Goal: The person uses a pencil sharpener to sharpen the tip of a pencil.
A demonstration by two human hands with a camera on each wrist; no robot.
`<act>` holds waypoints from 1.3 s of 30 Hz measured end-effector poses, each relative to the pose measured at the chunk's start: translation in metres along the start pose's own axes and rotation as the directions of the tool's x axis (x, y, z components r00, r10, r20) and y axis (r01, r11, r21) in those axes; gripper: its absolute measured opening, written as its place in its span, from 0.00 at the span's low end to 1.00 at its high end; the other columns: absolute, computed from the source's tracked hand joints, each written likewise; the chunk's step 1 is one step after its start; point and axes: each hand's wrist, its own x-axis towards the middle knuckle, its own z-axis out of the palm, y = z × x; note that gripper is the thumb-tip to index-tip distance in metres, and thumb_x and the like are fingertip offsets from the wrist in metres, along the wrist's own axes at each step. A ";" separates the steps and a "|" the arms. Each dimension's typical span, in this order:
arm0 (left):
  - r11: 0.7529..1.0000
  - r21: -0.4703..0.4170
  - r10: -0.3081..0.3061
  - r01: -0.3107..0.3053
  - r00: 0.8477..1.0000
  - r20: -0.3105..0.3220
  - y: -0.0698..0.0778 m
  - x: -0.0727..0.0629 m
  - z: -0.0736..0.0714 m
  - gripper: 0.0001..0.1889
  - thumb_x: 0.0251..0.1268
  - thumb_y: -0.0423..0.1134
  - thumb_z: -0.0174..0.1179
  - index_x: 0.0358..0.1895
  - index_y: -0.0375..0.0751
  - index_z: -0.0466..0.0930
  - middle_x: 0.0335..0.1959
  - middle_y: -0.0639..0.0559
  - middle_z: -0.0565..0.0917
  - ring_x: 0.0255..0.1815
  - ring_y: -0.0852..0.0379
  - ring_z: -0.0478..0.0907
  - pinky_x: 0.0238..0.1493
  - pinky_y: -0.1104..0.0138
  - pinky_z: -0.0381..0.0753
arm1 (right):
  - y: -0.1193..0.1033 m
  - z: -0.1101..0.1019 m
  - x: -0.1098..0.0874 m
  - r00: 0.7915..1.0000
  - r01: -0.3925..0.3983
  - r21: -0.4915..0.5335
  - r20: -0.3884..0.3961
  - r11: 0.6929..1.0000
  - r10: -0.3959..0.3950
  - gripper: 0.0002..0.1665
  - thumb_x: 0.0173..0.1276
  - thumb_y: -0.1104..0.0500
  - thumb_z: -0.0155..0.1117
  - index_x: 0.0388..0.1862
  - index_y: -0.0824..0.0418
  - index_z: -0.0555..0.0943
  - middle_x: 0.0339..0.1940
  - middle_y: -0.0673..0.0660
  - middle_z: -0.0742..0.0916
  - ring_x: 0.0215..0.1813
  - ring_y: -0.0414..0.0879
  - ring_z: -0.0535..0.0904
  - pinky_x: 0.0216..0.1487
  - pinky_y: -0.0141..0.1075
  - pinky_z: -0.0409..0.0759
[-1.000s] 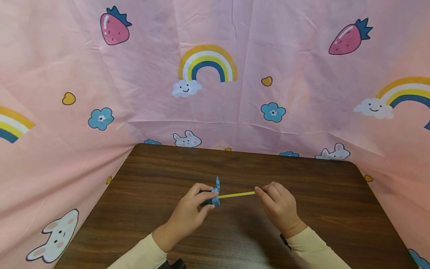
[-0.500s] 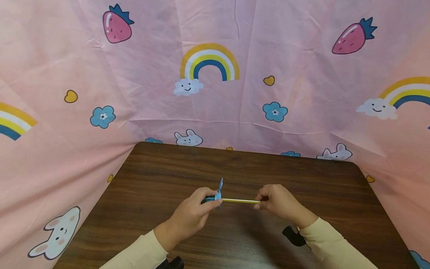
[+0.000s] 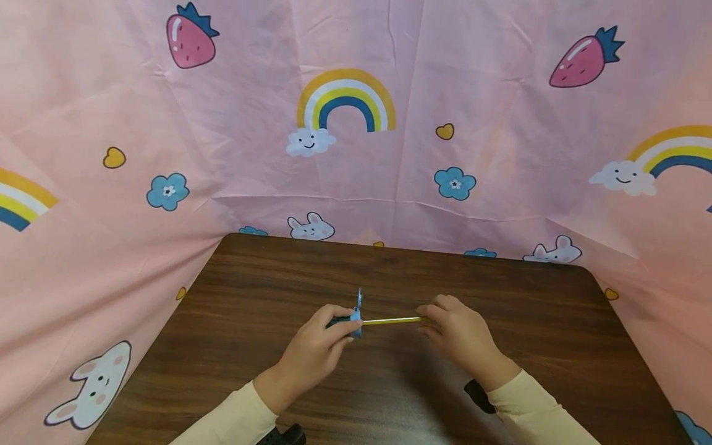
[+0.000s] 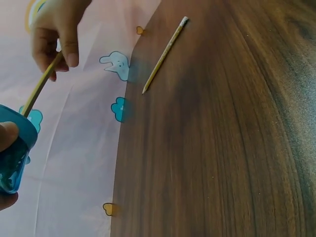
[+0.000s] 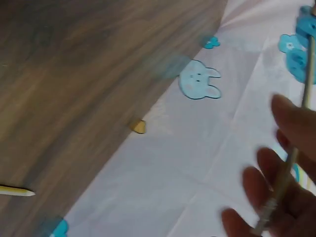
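Observation:
My left hand [image 3: 311, 352] holds a blue pencil sharpener [image 3: 356, 322] with its lid flipped up. In the left wrist view the thumb presses the front of the sharpener [image 4: 17, 143], whose lower body is see-through. A yellow pencil [image 3: 392, 321] runs level from the sharpener's mouth to my right hand [image 3: 458, 337]; its inserted tip is hidden. My right thumb and fingers pinch the pencil near its other end. That end shows blurred in the right wrist view, with the pencil [image 5: 284, 180] crossing between thumb and curled fingers.
A second pencil [image 4: 165, 55], pointed, lies on the dark wooden table [image 4: 207, 148]; it also appears as a pencil [image 5: 17, 191] in the right wrist view. I cannot make it out in the head view. Printed pink cloth [image 3: 389, 173] hangs behind the table.
My right hand turned about the pencil's end, dipped lower, then rose and turned partly back. The left hand and sharpener shifted only slightly. The pencil stayed in the sharpener.

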 end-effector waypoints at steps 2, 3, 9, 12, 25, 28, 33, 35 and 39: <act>1.000 -0.006 -0.030 0.030 1.000 0.004 0.000 0.000 0.000 0.20 0.43 0.22 0.73 0.45 0.34 0.85 0.46 0.42 0.77 0.46 0.49 0.81 0.43 0.66 0.85 | 0.003 0.006 -0.004 0.991 0.062 -0.030 -0.115 0.998 -0.065 0.20 0.44 0.62 0.82 0.40 0.57 0.87 0.33 0.51 0.82 0.33 0.44 0.77 0.26 0.33 0.77; 0.999 -0.010 -0.046 0.046 0.999 0.004 0.000 0.000 0.000 0.20 0.43 0.22 0.73 0.45 0.34 0.85 0.46 0.42 0.77 0.46 0.49 0.81 0.43 0.66 0.85 | 0.005 0.010 -0.006 0.981 0.090 -0.042 -0.167 0.995 -0.095 0.18 0.49 0.61 0.80 0.41 0.58 0.87 0.34 0.52 0.82 0.34 0.46 0.77 0.29 0.36 0.78; 0.985 -0.094 -0.144 0.144 0.990 0.014 0.002 -0.001 0.001 0.22 0.42 0.20 0.72 0.47 0.34 0.85 0.47 0.44 0.77 0.43 0.53 0.82 0.36 0.73 0.82 | 0.012 0.025 -0.011 0.889 0.195 -0.147 -0.390 0.970 -0.238 0.18 0.78 0.56 0.49 0.42 0.61 0.85 0.34 0.57 0.82 0.34 0.53 0.79 0.38 0.48 0.80; 0.976 -0.124 -0.179 0.180 0.984 0.023 0.004 -0.001 -0.001 0.23 0.43 0.19 0.72 0.47 0.35 0.85 0.47 0.45 0.76 0.42 0.54 0.82 0.31 0.77 0.79 | 0.013 0.030 -0.009 0.834 0.225 -0.198 -0.468 0.954 -0.294 0.18 0.78 0.59 0.48 0.38 0.62 0.85 0.32 0.57 0.82 0.32 0.52 0.78 0.35 0.47 0.80; 0.930 -0.224 -0.281 0.292 0.957 0.077 0.010 0.001 -0.008 0.22 0.46 0.19 0.70 0.49 0.34 0.83 0.48 0.47 0.75 0.42 0.54 0.80 0.30 0.75 0.80 | 0.002 0.010 0.002 0.681 0.342 -0.260 -0.593 0.903 -0.429 0.15 0.72 0.67 0.56 0.27 0.63 0.86 0.23 0.56 0.81 0.21 0.47 0.73 0.20 0.37 0.74; 0.941 -0.215 -0.251 0.260 0.966 0.069 0.009 -0.002 -0.008 0.22 0.45 0.19 0.70 0.48 0.33 0.83 0.48 0.46 0.75 0.40 0.55 0.80 0.27 0.77 0.77 | 0.002 0.011 0.000 0.728 0.321 -0.221 -0.564 0.921 -0.389 0.17 0.74 0.64 0.55 0.27 0.62 0.87 0.22 0.55 0.79 0.21 0.45 0.69 0.17 0.33 0.69; 0.988 -0.099 -0.113 0.118 0.992 0.047 0.006 -0.004 -0.006 0.22 0.42 0.19 0.72 0.46 0.33 0.84 0.47 0.43 0.76 0.43 0.51 0.81 0.37 0.73 0.83 | 0.002 0.008 -0.004 0.927 0.206 -0.021 -0.315 0.978 -0.202 0.13 0.67 0.60 0.65 0.22 0.58 0.85 0.21 0.49 0.76 0.23 0.41 0.67 0.18 0.28 0.68; 0.998 -0.045 -0.041 0.043 0.998 0.045 0.004 -0.005 -0.005 0.21 0.42 0.20 0.73 0.45 0.33 0.85 0.46 0.42 0.77 0.45 0.50 0.81 0.43 0.69 0.84 | 0.003 0.000 -0.002 0.990 0.122 0.145 -0.094 0.982 -0.109 0.07 0.60 0.61 0.71 0.22 0.57 0.85 0.22 0.46 0.78 0.24 0.38 0.71 0.22 0.29 0.73; 0.995 0.019 0.102 -0.103 0.994 0.043 0.002 -0.007 -0.004 0.08 0.63 0.26 0.61 0.44 0.35 0.85 0.44 0.41 0.76 0.44 0.50 0.80 0.44 0.70 0.84 | 0.009 -0.012 0.006 0.916 -0.218 0.435 0.400 0.874 0.029 0.03 0.56 0.62 0.73 0.26 0.55 0.87 0.24 0.43 0.83 0.26 0.34 0.76 0.67 0.58 0.65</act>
